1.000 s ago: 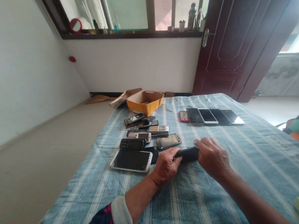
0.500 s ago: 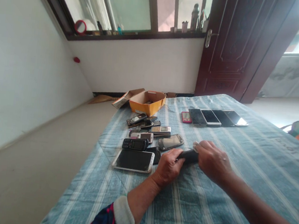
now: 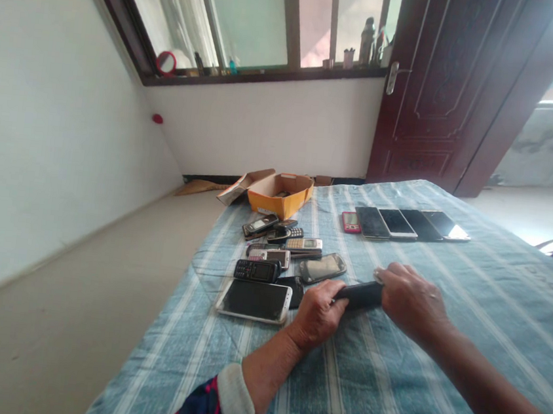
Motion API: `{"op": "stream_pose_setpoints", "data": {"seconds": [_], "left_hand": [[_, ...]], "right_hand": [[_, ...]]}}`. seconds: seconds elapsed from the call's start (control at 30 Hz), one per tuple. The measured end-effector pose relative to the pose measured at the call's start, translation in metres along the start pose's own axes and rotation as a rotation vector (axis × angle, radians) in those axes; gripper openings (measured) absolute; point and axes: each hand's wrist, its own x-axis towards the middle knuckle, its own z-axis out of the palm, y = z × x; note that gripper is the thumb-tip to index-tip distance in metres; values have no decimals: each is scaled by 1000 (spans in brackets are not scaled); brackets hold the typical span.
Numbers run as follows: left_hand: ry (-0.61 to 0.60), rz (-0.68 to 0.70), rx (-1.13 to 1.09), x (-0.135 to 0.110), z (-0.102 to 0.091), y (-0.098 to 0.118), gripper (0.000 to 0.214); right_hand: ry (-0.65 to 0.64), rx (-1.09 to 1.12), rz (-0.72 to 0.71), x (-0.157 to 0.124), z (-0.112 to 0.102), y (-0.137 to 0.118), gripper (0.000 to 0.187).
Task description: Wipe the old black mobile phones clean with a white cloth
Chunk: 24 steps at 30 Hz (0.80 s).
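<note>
A black mobile phone (image 3: pixel 360 295) is held between my hands over the tablecloth. My left hand (image 3: pixel 319 311) grips its left end, thumb on top. At the other end, my right hand (image 3: pixel 412 301) has its fingers closed together, with a small white wad (image 3: pixel 379 274), perhaps cloth or tissue, showing at the fingertips against the phone. Just left of my left hand lie a white smartphone (image 3: pixel 254 301) with a dark screen and a black keypad phone (image 3: pixel 256 270). Beyond the held phone rests a touchscreen phone (image 3: pixel 323 268) with a greyish screen.
Several older keypad phones (image 3: pixel 304 244) lie in a loose pile below an open orange cardboard box (image 3: pixel 281 206). Farther right, a small pink phone (image 3: pixel 351 222) and several smartphones (image 3: pixel 398 224) form a row. A blue striped cloth (image 3: pixel 386 390) covers the table.
My right hand has shifted slightly right along the phone, so more black surface shows between my hands. My left hand keeps its grip. The whole view has shifted a little.
</note>
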Motion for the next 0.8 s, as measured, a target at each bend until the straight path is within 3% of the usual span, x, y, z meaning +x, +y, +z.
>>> {"op": "stream_pose_setpoints", "data": {"seconds": [0.13,0.23,0.37,0.43,0.5,0.8], "left_hand": [[9,5,-6,0,1,-3,19],[8,3,-8,0,1,-4,19],[5,11,-41,1,1,-5,20],[2,26,-72,1,1,-5,20],[3,37,-92,2,1,-5,20],[-14,-14,-18,-1,-1,-2,16]], "right_hand": [[-11,-7,43,2,1,10,24],[94,29,18,1,4,12,25],[352,223,-258,-3,13,-5,30],[388,285,-388,-6,17,-16,31],[376,287,-431,-8,19,-22,29],[140,69,-121,-3,8,-3,26]]}}
